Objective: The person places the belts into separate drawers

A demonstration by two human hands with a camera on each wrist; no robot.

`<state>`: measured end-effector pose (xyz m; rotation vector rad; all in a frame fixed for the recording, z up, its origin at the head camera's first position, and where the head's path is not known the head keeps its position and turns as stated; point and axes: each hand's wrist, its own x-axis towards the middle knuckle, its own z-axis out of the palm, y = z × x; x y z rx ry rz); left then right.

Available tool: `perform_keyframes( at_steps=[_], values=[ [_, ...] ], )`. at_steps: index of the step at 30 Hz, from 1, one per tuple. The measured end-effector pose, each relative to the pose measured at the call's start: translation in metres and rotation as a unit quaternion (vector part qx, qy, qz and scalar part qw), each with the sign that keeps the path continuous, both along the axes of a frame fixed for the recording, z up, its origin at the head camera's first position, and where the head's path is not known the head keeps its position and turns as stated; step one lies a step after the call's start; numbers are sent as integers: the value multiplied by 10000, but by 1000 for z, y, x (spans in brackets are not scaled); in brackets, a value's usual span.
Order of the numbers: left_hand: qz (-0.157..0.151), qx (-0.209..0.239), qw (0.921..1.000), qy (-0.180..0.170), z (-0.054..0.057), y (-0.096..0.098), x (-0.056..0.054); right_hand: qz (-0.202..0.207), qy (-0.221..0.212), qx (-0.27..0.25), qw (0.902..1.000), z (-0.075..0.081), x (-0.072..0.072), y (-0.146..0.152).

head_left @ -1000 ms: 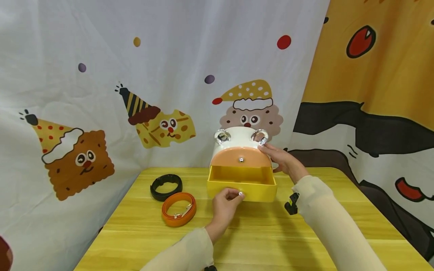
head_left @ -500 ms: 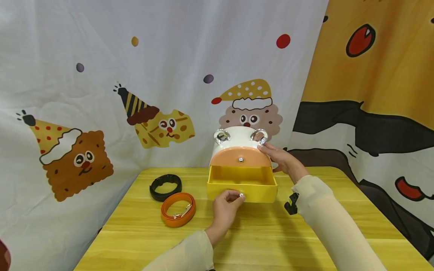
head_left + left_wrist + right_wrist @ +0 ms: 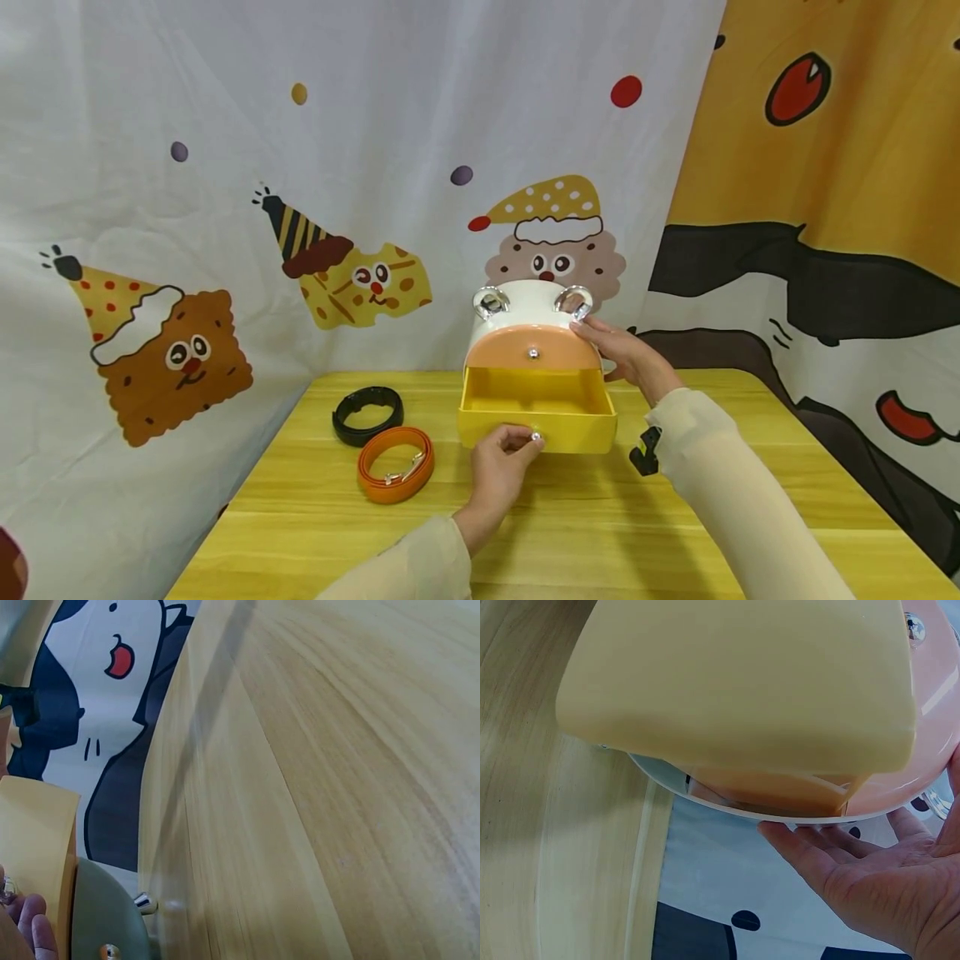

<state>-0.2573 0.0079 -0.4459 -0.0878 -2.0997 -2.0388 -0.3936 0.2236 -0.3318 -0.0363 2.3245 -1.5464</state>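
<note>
A white rounded cabinet with silver ring ears and a peach upper drawer stands toward the back of the table. Its yellow lower drawer juts out toward me, and the part of its inside that shows holds nothing. My left hand pinches the small silver knob on that drawer's front. On the cabinet's right side, my right hand rests with its thumb near the right ear. In the right wrist view, that hand's fairly straight fingers touch the cabinet's rim.
Left of the cabinet, a coiled black belt and a coiled orange belt with a metal buckle lie on the wooden table. A cartoon-printed cloth hangs right behind the table's far edge.
The yellow drawer has come a little further out toward me, my left hand moving with its knob. My right hand stays in place on the cabinet.
</note>
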Motion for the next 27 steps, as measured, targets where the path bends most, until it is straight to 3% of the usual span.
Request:
perform_keyframes(
  at_steps=[27],
  values=[
    [-272, 102, 9993, -251, 1, -3, 15, -27, 43, 17, 10000, -3, 1, 1]
  ],
)
